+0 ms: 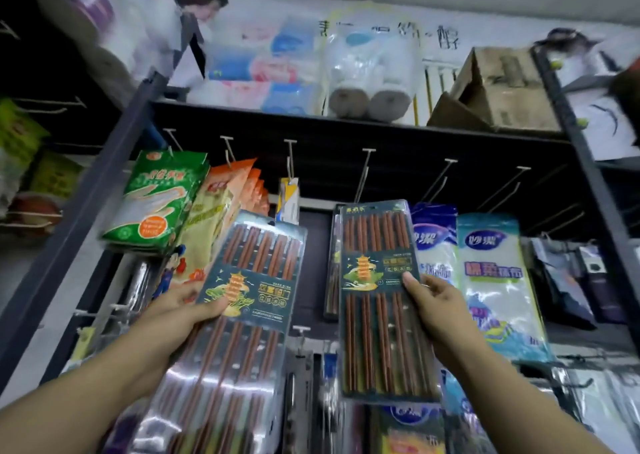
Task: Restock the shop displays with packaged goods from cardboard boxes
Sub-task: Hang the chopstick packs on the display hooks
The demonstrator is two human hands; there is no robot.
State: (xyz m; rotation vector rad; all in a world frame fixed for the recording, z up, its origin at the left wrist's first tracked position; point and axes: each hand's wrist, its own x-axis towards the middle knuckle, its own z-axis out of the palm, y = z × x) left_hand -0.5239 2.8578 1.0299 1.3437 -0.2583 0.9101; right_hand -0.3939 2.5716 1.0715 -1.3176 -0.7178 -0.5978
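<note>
Gripping a chopstick pack (254, 273) and another pack (377, 280), left hand (183, 310), right hand (436, 310), fingers hidden behind.

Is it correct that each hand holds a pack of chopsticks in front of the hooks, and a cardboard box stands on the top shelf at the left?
One detail is wrong. The cardboard box stands on the top shelf at the right, not the left, as the head view shows. The rest holds: the left hand and the right hand each hold a pack of chopsticks in front of the hooks.
</note>
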